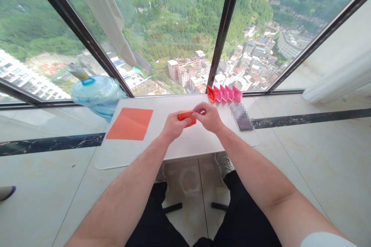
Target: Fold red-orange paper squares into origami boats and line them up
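A small folded piece of orange paper [188, 115] is held above the middle of the white table [162, 144]. My left hand [173, 126] grips it from the left, the thumb lying across its front. At its right end, the fingers of my right hand [209, 117] are pinched together on the paper's upper edge. A flat sheet of orange paper [130, 123] lies on the table to the left. Several folded paper pieces stand in a row at the table's far right edge, one orange [211, 93] and the others pink [228, 93].
A phone [243, 119], partly blurred, lies at the table's right side. Beyond the table's left corner stands a large blue water bottle [100, 92]. Tall windows with dark frames [224, 27] rise behind the table. Dark table legs [173, 207] show between my legs.
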The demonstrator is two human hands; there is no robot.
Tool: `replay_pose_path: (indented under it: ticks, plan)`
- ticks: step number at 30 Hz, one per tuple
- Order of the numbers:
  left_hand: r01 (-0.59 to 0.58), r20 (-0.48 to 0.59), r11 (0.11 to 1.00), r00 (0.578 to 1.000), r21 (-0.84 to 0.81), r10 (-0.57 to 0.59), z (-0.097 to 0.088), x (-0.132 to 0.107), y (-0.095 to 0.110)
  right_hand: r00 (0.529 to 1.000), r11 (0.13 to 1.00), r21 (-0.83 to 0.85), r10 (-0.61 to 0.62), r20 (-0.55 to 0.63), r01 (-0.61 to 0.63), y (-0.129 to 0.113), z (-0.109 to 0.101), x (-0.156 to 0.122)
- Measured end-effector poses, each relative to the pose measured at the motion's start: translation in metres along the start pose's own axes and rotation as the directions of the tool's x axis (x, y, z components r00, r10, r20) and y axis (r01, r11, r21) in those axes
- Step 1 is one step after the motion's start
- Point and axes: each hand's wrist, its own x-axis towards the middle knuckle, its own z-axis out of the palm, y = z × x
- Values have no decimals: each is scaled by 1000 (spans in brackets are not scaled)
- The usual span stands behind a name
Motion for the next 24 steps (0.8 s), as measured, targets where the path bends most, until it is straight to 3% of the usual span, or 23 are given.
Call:
replay_pose_path:
  ticks: [7,24]
  plan:
    - [10,32,1000,999,5,-10,-2,1,-1,1000,1000,17,-25,-12,25,1,1,-1]
    - [18,70,996,997,92,-25,-6,1,-3,995,998,-20,-49,91,51,-1,-5,0]
